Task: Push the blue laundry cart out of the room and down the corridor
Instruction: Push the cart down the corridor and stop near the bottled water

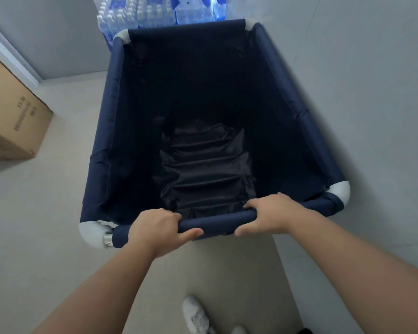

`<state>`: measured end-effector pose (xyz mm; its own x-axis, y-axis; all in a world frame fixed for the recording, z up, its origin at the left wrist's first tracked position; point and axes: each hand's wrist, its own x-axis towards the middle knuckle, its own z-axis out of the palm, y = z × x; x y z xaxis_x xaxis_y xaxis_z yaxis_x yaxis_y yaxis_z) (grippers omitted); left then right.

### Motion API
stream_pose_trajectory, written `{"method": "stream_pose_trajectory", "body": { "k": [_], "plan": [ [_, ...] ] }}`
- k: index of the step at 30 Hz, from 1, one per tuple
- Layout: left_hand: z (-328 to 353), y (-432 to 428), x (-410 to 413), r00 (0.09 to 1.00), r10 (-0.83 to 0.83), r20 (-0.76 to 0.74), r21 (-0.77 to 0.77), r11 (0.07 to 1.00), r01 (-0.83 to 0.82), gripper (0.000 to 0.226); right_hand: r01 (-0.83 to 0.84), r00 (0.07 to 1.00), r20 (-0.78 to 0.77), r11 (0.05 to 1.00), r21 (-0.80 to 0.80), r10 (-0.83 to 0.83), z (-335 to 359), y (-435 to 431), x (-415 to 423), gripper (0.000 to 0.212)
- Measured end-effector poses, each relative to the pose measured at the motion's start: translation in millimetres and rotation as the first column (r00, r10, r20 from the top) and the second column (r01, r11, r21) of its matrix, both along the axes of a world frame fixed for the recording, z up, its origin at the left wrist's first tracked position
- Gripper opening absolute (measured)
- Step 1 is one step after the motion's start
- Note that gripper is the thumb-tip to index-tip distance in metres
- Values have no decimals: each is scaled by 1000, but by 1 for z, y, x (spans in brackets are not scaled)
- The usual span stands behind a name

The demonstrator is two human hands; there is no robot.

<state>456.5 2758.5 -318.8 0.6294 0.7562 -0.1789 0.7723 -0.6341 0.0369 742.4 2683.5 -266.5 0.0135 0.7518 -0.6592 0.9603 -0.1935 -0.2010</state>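
Bare forearms, no sleeves visible, white lace-up sneaker (pixel 195 315)

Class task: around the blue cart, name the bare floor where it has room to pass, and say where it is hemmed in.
Bare floor lies between the cart and the cardboard box. Crowded ahead: water bottles meet its far rim. The wall runs close along its right.

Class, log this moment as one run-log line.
left hand: gripping near rail | right hand: gripping near rail | blue laundry cart: empty | ahead: bottled water packs
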Motion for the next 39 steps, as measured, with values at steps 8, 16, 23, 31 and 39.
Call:
{"method": "stream_pose_trajectory", "body": {
  "k": [8,16,23,31,39],
  "plan": [
    [-1,38,11,998,38,42,5,999,-39,78,-134,981,151,988,76,121,3,42,-12,20],
    [4,56,20,1000,-27,-15,-9,1000,27,58,-224,933,288,975,1,214,-8,68,-5,25],
    [7,51,26,999,-10,-33,23,1000,11,62,-254,921,301,967,-10,246,-9,68,1,18],
    [8,41,57,1000,8,0,28,1000,-8,58,-273,913,300,961,-48,275,-5,71,31,23],
    [9,75,67,1000,27,2,25,999,-27,58,-267,947,182,964,-9,264,-7,102,48,26]
  ]
}}
